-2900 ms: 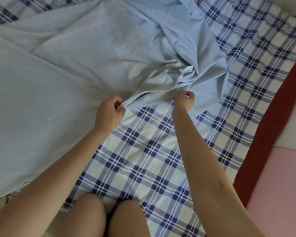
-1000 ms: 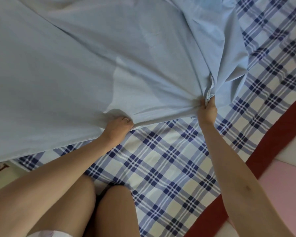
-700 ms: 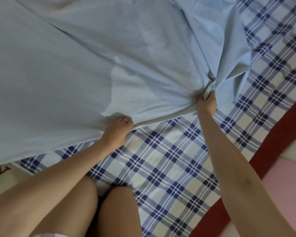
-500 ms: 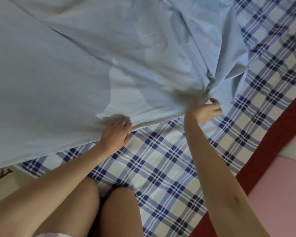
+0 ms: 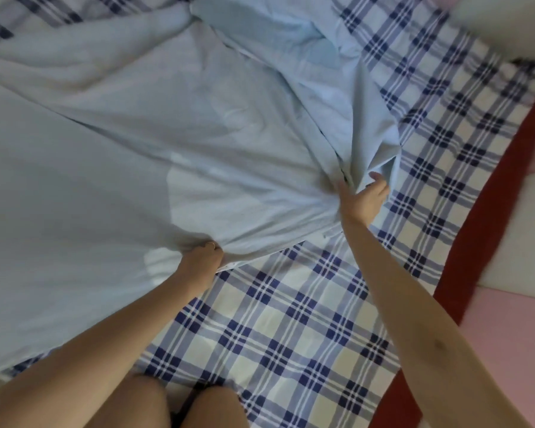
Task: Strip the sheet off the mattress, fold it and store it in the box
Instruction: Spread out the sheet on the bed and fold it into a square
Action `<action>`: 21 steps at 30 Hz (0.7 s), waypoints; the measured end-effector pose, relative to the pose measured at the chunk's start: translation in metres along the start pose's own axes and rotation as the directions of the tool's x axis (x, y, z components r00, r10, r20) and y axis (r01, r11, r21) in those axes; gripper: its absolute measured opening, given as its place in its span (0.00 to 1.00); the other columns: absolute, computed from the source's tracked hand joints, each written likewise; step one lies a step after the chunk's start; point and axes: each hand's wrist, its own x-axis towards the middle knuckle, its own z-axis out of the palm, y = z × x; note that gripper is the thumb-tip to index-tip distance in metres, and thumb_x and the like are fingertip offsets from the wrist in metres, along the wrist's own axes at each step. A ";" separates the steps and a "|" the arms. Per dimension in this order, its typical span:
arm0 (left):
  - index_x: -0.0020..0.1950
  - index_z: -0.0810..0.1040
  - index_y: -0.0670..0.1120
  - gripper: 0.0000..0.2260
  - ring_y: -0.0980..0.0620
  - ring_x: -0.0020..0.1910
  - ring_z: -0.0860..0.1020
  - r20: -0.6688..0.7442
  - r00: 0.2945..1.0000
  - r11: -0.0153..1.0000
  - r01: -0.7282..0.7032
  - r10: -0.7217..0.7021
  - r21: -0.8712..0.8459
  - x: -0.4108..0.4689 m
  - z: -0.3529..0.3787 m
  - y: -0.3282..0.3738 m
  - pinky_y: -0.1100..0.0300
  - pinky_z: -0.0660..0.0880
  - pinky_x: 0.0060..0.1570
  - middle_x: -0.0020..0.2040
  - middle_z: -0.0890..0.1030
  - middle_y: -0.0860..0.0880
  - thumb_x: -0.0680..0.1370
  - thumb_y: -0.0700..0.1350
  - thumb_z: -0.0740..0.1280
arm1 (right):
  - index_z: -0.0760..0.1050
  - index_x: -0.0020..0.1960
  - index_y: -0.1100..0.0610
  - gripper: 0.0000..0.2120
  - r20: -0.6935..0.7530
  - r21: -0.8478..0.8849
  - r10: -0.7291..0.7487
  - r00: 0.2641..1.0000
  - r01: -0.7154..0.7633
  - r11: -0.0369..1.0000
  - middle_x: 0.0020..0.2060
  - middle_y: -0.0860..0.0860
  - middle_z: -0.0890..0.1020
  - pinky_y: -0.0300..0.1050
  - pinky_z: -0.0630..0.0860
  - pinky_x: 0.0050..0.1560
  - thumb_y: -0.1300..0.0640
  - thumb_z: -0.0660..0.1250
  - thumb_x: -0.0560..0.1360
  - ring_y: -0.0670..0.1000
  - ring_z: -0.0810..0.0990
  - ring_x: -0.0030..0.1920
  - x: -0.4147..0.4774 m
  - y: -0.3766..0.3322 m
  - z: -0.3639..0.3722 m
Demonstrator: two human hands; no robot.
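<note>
Left hand (image 5: 203, 257) grips sheet (image 5: 136, 156) edge; right hand (image 5: 363, 199) beside bunch.

Scanning for writing: nothing readable, no text, label, brand, number or sign on pale blue sheet (image 5: 130, 168) (plain cloth, no print showing), none on checked cover (image 5: 294, 322) either, only blue-and-white plaid
</note>
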 end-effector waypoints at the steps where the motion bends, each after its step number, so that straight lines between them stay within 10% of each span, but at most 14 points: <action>1: 0.63 0.71 0.41 0.16 0.48 0.54 0.78 0.013 1.000 1.000 -0.004 0.004 0.005 -0.002 0.003 0.000 0.59 0.75 0.50 0.61 0.73 0.44 0.75 0.33 0.63 | 0.61 0.71 0.60 0.37 0.063 0.050 0.140 0.988 -0.143 0.988 0.65 0.58 0.68 0.53 0.71 0.62 0.51 0.75 0.69 0.56 0.69 0.61 0.011 -0.007 0.004; 5: 0.65 0.68 0.41 0.18 0.49 0.56 0.76 0.068 0.995 0.998 -0.069 0.069 -0.009 -0.001 0.004 -0.005 0.60 0.75 0.53 0.64 0.70 0.44 0.76 0.33 0.63 | 0.64 0.61 0.55 0.25 0.431 0.364 0.427 0.795 -0.586 0.725 0.45 0.50 0.78 0.41 0.78 0.38 0.59 0.73 0.70 0.47 0.77 0.38 0.057 -0.018 0.002; 8: 0.52 0.70 0.45 0.11 0.55 0.45 0.71 0.148 0.983 0.981 -0.083 0.110 -0.174 -0.004 -0.005 -0.013 0.64 0.69 0.42 0.54 0.70 0.51 0.74 0.33 0.63 | 0.69 0.47 0.58 0.08 0.434 0.506 0.341 0.834 -0.539 0.673 0.27 0.48 0.73 0.34 0.67 0.21 0.65 0.68 0.73 0.45 0.70 0.22 0.049 -0.037 0.001; 11: 0.42 0.69 0.51 0.06 0.54 0.43 0.74 0.224 0.966 0.858 0.007 0.127 -0.514 -0.006 -0.012 -0.027 0.65 0.70 0.42 0.47 0.74 0.53 0.77 0.42 0.64 | 0.69 0.35 0.61 0.10 0.381 0.458 0.057 0.923 -0.242 0.855 0.26 0.53 0.71 0.38 0.66 0.24 0.59 0.68 0.70 0.51 0.71 0.25 0.010 -0.075 0.002; 14: 0.45 0.74 0.49 0.04 0.49 0.54 0.75 0.052 0.988 0.274 0.090 -0.142 -0.957 -0.012 -0.039 -0.035 0.58 0.71 0.49 0.47 0.77 0.50 0.78 0.48 0.62 | 0.61 0.25 0.58 0.21 0.448 0.216 -0.409 0.795 0.348 0.912 0.21 0.54 0.66 0.41 0.60 0.27 0.59 0.68 0.71 0.52 0.64 0.25 -0.046 -0.110 -0.004; 17: 0.49 0.79 0.50 0.15 0.49 0.58 0.74 0.044 0.960 -0.436 -0.085 -0.278 -0.896 -0.026 -0.087 -0.048 0.52 0.70 0.57 0.49 0.79 0.50 0.78 0.56 0.57 | 0.63 0.24 0.53 0.20 0.543 0.200 -0.731 0.413 0.782 0.591 0.20 0.57 0.71 0.38 0.60 0.28 0.65 0.70 0.66 0.54 0.68 0.24 -0.121 -0.120 -0.008; 19: 0.52 0.81 0.51 0.23 0.49 0.54 0.78 0.013 0.976 -0.608 -0.125 -0.217 -0.784 -0.036 -0.111 -0.055 0.51 0.73 0.56 0.50 0.81 0.49 0.69 0.66 0.62 | 0.77 0.30 0.58 0.10 0.685 0.236 -0.694 0.224 0.832 0.501 0.23 0.55 0.77 0.34 0.66 0.24 0.61 0.78 0.54 0.54 0.76 0.23 -0.168 -0.099 0.011; 21: 0.58 0.79 0.50 0.24 0.48 0.53 0.81 0.058 0.967 -0.513 -0.082 -0.250 -0.854 -0.041 -0.115 -0.055 0.52 0.76 0.53 0.52 0.83 0.47 0.71 0.65 0.61 | 0.79 0.30 0.56 0.14 0.788 0.126 -0.591 0.172 0.895 0.428 0.23 0.50 0.77 0.35 0.70 0.25 0.55 0.81 0.49 0.51 0.79 0.26 -0.201 -0.080 0.028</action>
